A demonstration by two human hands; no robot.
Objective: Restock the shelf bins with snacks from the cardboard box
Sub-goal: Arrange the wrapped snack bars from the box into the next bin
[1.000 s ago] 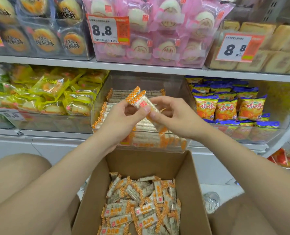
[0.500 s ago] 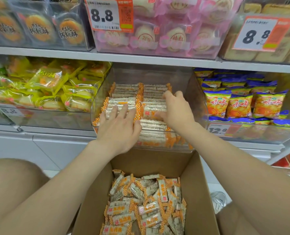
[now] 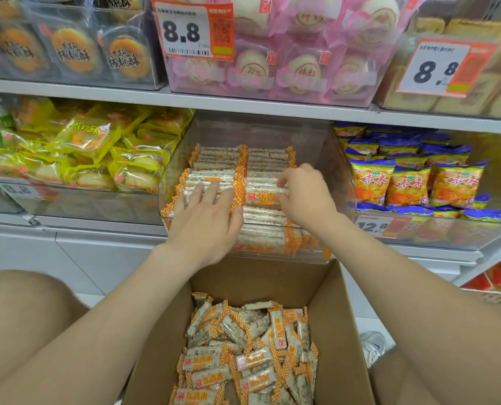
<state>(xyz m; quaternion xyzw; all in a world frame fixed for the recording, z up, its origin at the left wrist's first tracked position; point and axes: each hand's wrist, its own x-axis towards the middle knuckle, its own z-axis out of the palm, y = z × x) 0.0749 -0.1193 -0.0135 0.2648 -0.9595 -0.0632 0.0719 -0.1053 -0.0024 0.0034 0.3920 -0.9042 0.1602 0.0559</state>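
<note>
**Both hands in the middle bin, open box of bars below**

Head view: In the middle of the frame a clear bin [image 3: 258,127] sits on the lower shelf [image 3: 103,225]. It is filled with snack bars [image 3: 220,159] in white wrappers with orange checked ends, laid crosswise in two neat columns. The left hand [image 3: 207,217] lies flat on the left column near the front of the bin, fingers straight and slightly spread, gripping nothing. The right hand [image 3: 307,200] is on the right column. Its fingers curl over the far edge of one labelled bar [image 3: 261,197] and its thumb is at the near edge, so it pinches that bar where it lies on the stack. Both forearms reach up from the bottom corners of the frame.

Below the bin, in the lower middle of the frame, stands an open cardboard box [image 3: 340,331], its near part cut off by the bottom edge. Loose bars [image 3: 252,355] of the same kind lie jumbled inside it.

Left of the bin are yellow packets [image 3: 91,141]. To its right stand orange bags [image 3: 404,182] with blue tops, above a price tag [image 3: 372,226] reading 12.8. On the upper shelf [image 3: 243,102], across the top of the frame, are dark round cakes [image 3: 74,51] at the left and pink-wrapped buns [image 3: 302,68] in the middle, with an 8.8 tag [image 3: 190,30] in front. A bare knee [image 3: 18,311] shows at the lower left.
</note>
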